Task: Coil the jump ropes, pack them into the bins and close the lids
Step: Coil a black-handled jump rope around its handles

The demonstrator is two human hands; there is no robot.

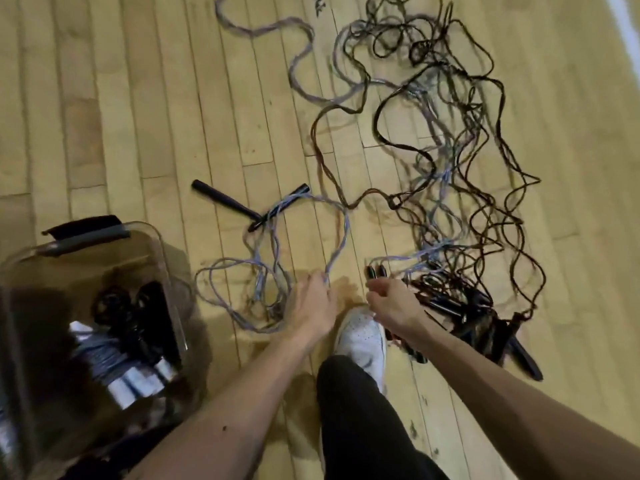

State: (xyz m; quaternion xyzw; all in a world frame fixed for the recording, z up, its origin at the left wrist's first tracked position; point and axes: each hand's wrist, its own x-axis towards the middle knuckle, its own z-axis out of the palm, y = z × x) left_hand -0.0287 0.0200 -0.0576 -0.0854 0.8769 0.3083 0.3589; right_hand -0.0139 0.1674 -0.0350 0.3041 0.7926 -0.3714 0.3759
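— Where does everything lie?

— The wooden floor [138, 116] carries it all. Ahead of the right grip [391, 303] and out to its far side sprawls the tangle [450, 161] of dark and pale jump ropes, with strands crossing everywhere. To the outside of the left grip [313, 303], nearer the person, stands the clear bin [162, 244]. It is open at the top, with coiled ropes [114, 303] already inside.

— And the rope in hand?

— The pale rope [275, 237] lies in loose loops just ahead of the left grip, its two black handles [221, 199] crossed at the far end. The left grip is closed to a pinch on one strand of it. The right grip is curled round a pair of handles [375, 271] whose ends poke out beyond the fingers (blur hides how firmly). More handles [464, 313] are heaped just outside that wrist.

— How will it handle?

— Light and limp, I judge. Cord like this springs out of its loops and snags on its neighbours. It is better taken by the stiff handles, both together, and wound in even turns. Draw it gently, so the tangle does not tighten.
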